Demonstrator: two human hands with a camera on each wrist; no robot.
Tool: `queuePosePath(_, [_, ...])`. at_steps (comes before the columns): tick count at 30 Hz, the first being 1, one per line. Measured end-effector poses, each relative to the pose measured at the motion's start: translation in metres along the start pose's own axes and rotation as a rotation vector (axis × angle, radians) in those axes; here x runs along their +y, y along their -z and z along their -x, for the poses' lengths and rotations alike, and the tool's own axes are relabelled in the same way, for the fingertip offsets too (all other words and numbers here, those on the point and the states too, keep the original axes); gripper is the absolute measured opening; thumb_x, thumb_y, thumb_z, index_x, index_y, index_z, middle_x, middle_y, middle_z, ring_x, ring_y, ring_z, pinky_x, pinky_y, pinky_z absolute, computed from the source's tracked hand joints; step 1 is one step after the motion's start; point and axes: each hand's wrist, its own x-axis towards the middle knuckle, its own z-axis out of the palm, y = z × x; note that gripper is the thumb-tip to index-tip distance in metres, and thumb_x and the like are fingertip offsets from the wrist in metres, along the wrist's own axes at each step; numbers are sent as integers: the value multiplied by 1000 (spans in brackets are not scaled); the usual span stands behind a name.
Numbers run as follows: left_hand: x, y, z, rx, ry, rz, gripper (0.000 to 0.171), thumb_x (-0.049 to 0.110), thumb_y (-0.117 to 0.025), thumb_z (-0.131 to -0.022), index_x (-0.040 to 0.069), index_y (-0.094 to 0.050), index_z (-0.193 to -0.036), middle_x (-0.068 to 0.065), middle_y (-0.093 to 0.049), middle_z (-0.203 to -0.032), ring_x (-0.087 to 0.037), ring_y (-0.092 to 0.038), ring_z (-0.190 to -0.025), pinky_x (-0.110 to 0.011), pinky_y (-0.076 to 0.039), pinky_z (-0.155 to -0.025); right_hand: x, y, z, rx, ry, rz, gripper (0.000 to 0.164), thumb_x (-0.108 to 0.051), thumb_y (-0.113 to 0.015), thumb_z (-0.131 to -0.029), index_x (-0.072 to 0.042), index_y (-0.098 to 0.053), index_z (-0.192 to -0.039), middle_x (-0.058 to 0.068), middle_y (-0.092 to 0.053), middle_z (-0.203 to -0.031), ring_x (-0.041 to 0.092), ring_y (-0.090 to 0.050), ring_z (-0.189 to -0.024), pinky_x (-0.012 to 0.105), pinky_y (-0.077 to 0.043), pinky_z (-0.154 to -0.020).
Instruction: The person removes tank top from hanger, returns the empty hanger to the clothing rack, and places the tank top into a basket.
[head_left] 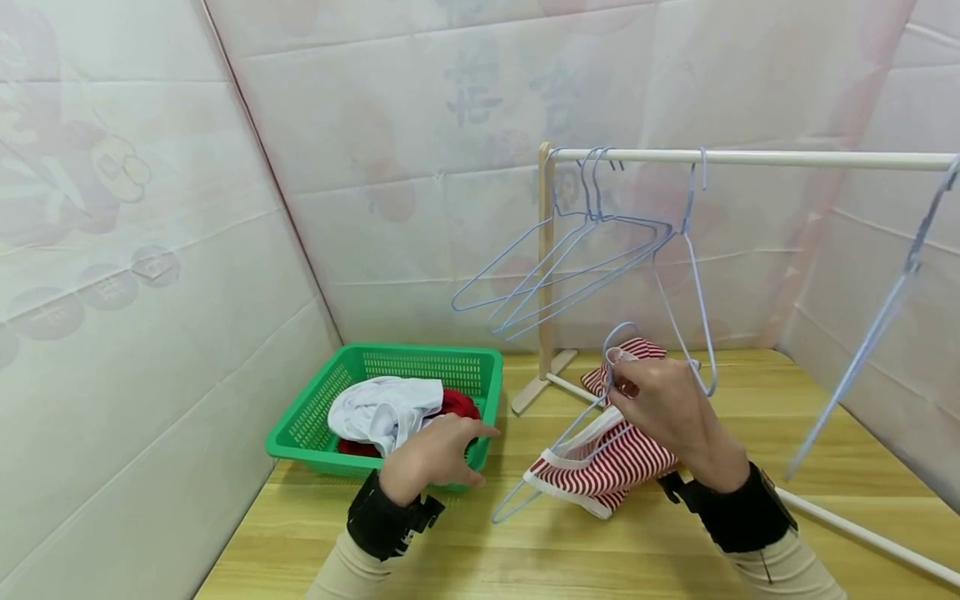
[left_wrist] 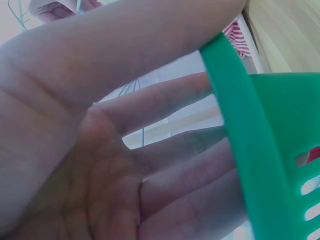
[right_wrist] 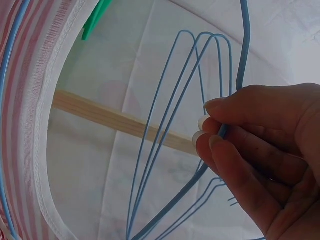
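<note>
My right hand [head_left: 667, 408] pinches a blue wire hanger [right_wrist: 175, 201] at its neck, just below the hook. A red-and-white striped garment [head_left: 622, 462] with a white-trimmed opening hangs around the hanger, whose left arm end sticks out past that trim. At the front right of the green plastic basket [head_left: 300, 450], my left hand [head_left: 435, 450] has its thumb and fingers spread apart. Its fingers reach behind the basket's rim in the left wrist view. Inside the basket lie a crumpled white garment [head_left: 382, 408] and red cloth [head_left: 459, 404].
A rack with a white rail [head_left: 780, 157] and a wooden post [head_left: 546, 317] stands at the back right. Several blue hangers [head_left: 517, 243] hang near its left end, and another hanger [head_left: 855, 375] is at far right. A white bar [head_left: 862, 527] runs low across the wooden table [head_left: 480, 567].
</note>
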Motion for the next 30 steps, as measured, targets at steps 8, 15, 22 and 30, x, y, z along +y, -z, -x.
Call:
queuePosePath(8, [0, 1, 2, -12, 5, 16, 62, 24, -89, -82, 19, -65, -138, -4, -69, -134, -28, -63, -124, -43, -54, -102, -3, 3, 1, -27, -26, -12, 24, 4, -80, -64, -12, -63, -69, -4, -64, -61, 0, -47, -51, 17, -41, -46])
queuePosePath(15, [0, 1, 2, -10, -19, 14, 61, 23, -89, -82, 18, -66, -138, -4, -69, -134, -27, -64, -122, -40, -55, -101, -7, 5, 2, -99, -81, -34, 34, 8, -80, -63, -16, -57, -64, -11, -56, -55, -5, -41, -52, 12, -37, -47])
queuePosePath(22, [1, -1, 4, -3, -13, 3, 63, 24, -91, -80, 19, -66, -138, -3, -70, -133, -26, -64, -122, -40, -55, -101, -9, 5, 5, -123, -64, -28, 36, 8, -79, -61, -17, -54, -64, -12, -50, -55, -6, -33, -54, 12, -32, -46])
queuePosePath(30, [2, 1, 4, -7, -14, -6, 64, 24, -90, -80, 19, -65, -139, -2, -69, -135, -24, -64, -122, -39, -55, -101, -5, 3, 5, -133, -45, -7, 37, 6, -78, -58, -19, -51, -62, -14, -47, -53, -3, -34, -53, 16, -32, -47])
